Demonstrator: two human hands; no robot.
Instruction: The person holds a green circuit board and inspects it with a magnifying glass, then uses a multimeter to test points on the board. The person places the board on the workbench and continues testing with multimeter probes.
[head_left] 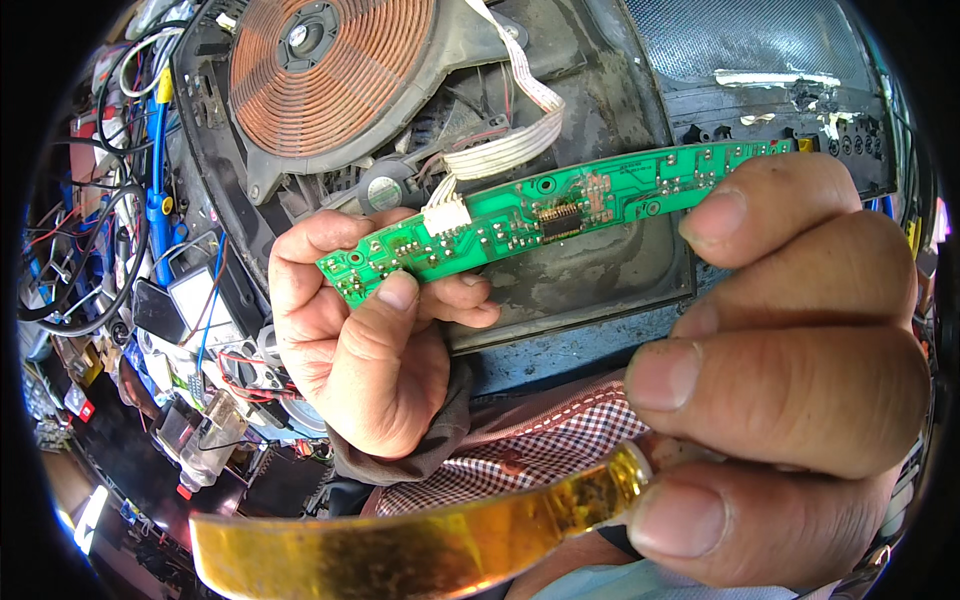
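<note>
My left hand (375, 350) grips the left end of a long, narrow green circuit board (500, 225) between thumb and fingers. The board faces up with its solder points, a dark chip (560, 222) and a white connector (446, 217) showing. From that connector a white ribbon cable (515, 138) runs up past a copper coil (330, 60). Close to the camera, my right hand (780, 360) is curled around the end of a glossy, amber, curved piece (420, 540) whose kind I cannot make out. Its upper finger overlaps the board's right end; whether they touch is unclear.
The opened induction cooker (620, 90) lies beyond the board, its coil at the upper left. On the left are tangled black cables (120, 250), a blue cable (160, 200), a meter-like device (200, 300) and a clear bottle (210, 440). Checked cloth (540, 425) lies below my hands.
</note>
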